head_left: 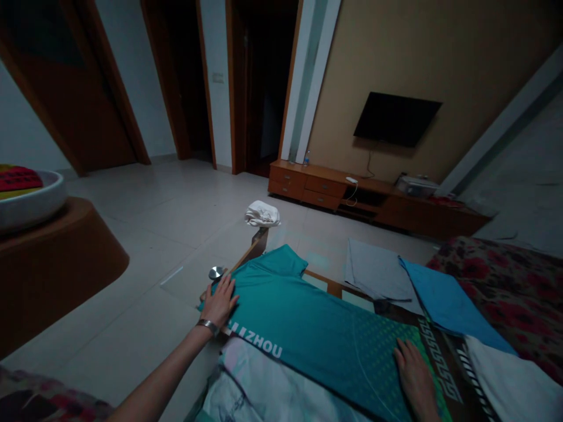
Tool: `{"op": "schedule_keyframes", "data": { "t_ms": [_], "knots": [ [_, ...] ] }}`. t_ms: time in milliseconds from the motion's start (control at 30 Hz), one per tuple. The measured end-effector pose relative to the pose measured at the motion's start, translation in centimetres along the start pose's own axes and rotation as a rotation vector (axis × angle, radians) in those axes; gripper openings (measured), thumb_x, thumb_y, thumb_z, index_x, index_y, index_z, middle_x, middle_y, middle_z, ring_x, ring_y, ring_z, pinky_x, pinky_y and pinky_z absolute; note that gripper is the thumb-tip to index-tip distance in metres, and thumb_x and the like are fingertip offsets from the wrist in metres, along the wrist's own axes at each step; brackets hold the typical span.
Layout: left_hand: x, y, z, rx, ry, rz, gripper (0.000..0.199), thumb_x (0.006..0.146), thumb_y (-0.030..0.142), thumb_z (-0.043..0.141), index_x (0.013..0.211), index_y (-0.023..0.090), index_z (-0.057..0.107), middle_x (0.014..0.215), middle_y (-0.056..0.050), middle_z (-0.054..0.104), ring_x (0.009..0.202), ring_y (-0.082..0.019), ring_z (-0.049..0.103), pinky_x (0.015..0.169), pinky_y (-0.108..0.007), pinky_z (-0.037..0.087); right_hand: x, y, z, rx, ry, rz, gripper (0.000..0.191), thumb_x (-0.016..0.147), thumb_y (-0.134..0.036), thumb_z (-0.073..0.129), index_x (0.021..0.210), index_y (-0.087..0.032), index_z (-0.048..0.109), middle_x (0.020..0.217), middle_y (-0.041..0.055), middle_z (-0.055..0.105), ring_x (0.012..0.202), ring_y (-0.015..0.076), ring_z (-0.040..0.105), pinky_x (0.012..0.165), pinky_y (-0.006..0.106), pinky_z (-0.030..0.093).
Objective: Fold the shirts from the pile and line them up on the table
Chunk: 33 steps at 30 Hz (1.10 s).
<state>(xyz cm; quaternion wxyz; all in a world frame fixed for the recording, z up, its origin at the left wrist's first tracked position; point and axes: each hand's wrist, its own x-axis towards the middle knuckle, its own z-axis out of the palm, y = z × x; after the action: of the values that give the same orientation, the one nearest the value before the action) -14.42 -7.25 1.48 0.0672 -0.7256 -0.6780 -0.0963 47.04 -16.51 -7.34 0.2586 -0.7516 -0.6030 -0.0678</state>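
A teal T-shirt (316,322) with white lettering "ZHOU" and a green dotted hem lies spread over a glass-topped table (180,281). My left hand (221,302), a metal band at its wrist, rests flat on the shirt's left end with fingers extended. Toward the patterned hem on the right, my right hand (416,375) lies on the fabric, fingers stretched out. One sleeve points away from me. Beneath the near edge shows a pale patterned cloth (272,381).
Around the table are a folded white cloth (263,214), a grey cloth (380,275), a blue cloth (453,299) and a white garment (519,381). A floral sofa (505,287) borders the right. At left, a white bowl (55,196) sits on a brown stand (88,246). A TV cabinet (325,187) lines the wall.
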Motion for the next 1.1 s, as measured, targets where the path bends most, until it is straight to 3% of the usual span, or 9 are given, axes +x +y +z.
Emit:
{"op": "schedule_keyframes", "data": {
  "t_ms": [233, 333, 400, 500, 700, 767, 833, 933, 1100],
  "knots": [
    [7.2, 11.2, 1.0, -0.126, -0.094, 0.245, 0.052, 0.094, 0.039, 0.035, 0.144, 0.023, 0.037, 0.155, -0.003, 0.024, 0.142, -0.024, 0.022, 0.115, -0.051, 0.014, 4.9, -13.8, 2.0, 0.01, -0.194, -0.2, 0.053, 0.093, -0.04, 0.03, 0.131, -0.014, 0.055, 0.142, 0.0143, 0.045, 0.135, 0.0283, 0.037, 0.111, 0.046, 0.031],
    [8.4, 13.1, 2.8, -0.118, -0.172, 0.265, 0.055, 0.093, 0.042, 0.036, 0.144, 0.023, 0.037, 0.154, -0.002, 0.024, 0.142, -0.026, 0.023, 0.114, -0.053, 0.017, 6.0, -15.4, 3.2, 0.01, -0.236, -0.217, 0.046, 0.094, -0.034, 0.036, 0.133, -0.017, 0.053, 0.144, 0.0116, 0.043, 0.136, 0.0263, 0.035, 0.11, 0.046, 0.031],
    [8.8, 13.1, 3.9, -0.094, -0.188, 0.268, 0.057, 0.092, 0.041, 0.037, 0.144, 0.02, 0.036, 0.154, -0.005, 0.025, 0.142, -0.027, 0.023, 0.113, -0.055, 0.015, 6.4, -14.0, 3.5, 0.006, -0.224, -0.183, 0.043, 0.093, -0.032, 0.038, 0.132, -0.022, 0.054, 0.143, 0.0095, 0.045, 0.135, 0.0256, 0.037, 0.11, 0.046, 0.032],
    [9.5, 12.6, 5.1, -0.047, -0.164, 0.29, 0.058, 0.092, 0.041, 0.035, 0.145, 0.017, 0.034, 0.154, -0.007, 0.023, 0.143, -0.026, 0.019, 0.113, -0.056, 0.013, 6.7, -9.6, 2.8, -0.014, -0.168, -0.103, 0.041, 0.093, -0.032, 0.04, 0.131, -0.024, 0.055, 0.142, 0.0076, 0.047, 0.133, 0.0258, 0.04, 0.109, 0.044, 0.034],
    [9.9, 12.7, 5.3, 0.006, -0.161, 0.302, 0.059, 0.092, 0.044, 0.032, 0.146, 0.019, 0.034, 0.155, -0.006, 0.021, 0.144, -0.024, 0.019, 0.114, -0.054, 0.014, 6.4, -0.3, -0.4, -0.074, -0.05, 0.066, 0.045, 0.091, -0.035, 0.033, 0.124, -0.019, 0.059, 0.136, 0.0131, 0.052, 0.13, 0.0273, 0.044, 0.107, 0.044, 0.036],
    [9.8, 12.8, 5.1, 0.0, -0.159, 0.298, 0.058, 0.092, 0.044, 0.033, 0.145, 0.019, 0.035, 0.155, -0.007, 0.022, 0.143, -0.025, 0.019, 0.113, -0.054, 0.015, 6.2, 1.0, -1.3, -0.081, -0.001, 0.102, 0.046, 0.09, -0.036, 0.031, 0.119, -0.016, 0.061, 0.13, 0.0159, 0.056, 0.126, 0.029, 0.048, 0.105, 0.049, 0.037],
    [9.7, 12.8, 5.0, -0.018, -0.15, 0.289, 0.058, 0.092, 0.043, 0.033, 0.145, 0.019, 0.035, 0.155, -0.008, 0.023, 0.143, -0.025, 0.02, 0.113, -0.054, 0.016, 6.7, 0.4, -1.8, -0.078, 0.046, 0.131, 0.045, 0.09, -0.036, 0.03, 0.115, -0.016, 0.061, 0.126, 0.0185, 0.057, 0.124, 0.0311, 0.048, 0.103, 0.052, 0.035],
    [9.5, 12.6, 4.6, -0.063, -0.12, 0.285, 0.056, 0.092, 0.042, 0.036, 0.144, 0.019, 0.037, 0.154, -0.009, 0.025, 0.142, -0.026, 0.022, 0.112, -0.055, 0.019, 9.1, -4.4, -1.4, -0.037, 0.041, 0.098, 0.041, 0.092, -0.034, 0.03, 0.116, -0.017, 0.06, 0.126, 0.0169, 0.057, 0.124, 0.03, 0.045, 0.105, 0.049, 0.033],
    [9.1, 11.9, 3.8, -0.18, -0.075, 0.244, 0.047, 0.091, 0.038, 0.042, 0.131, 0.018, 0.054, 0.145, -0.012, 0.043, 0.134, -0.03, 0.035, 0.108, -0.051, 0.029, 17.1, -19.5, 3.3, 0.121, -0.196, -0.088, 0.039, 0.094, -0.031, 0.037, 0.125, -0.014, 0.054, 0.126, 0.0105, 0.058, 0.118, 0.0196, 0.049, 0.104, 0.031, 0.034]
  ]
}}
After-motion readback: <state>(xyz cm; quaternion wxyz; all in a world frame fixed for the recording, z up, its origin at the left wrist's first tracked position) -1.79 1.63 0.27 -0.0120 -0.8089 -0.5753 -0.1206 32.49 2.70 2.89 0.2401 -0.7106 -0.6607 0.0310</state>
